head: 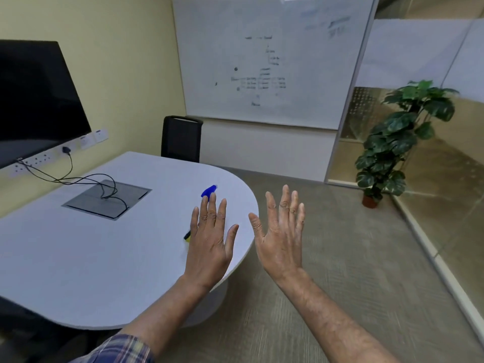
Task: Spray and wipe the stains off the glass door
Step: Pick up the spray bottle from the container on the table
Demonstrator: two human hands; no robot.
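Observation:
My left hand (210,239) and my right hand (281,231) are both held up flat in front of me, fingers spread, backs toward the camera, holding nothing. A blue object (208,191) lies on the white table (104,252) just beyond my left fingertips; it is blurred and partly hidden. A small yellow and black item (187,236) peeks out at the left edge of my left hand, mostly hidden behind it. Glass panels (445,163) with a frosted band run along the right side of the room.
A dark monitor (36,100) hangs on the left wall above a socket strip with cables running to a grey floor box in the table. A black chair (180,138) stands behind the table. A whiteboard (262,61) covers the far wall. A potted plant (392,142) stands by the glass.

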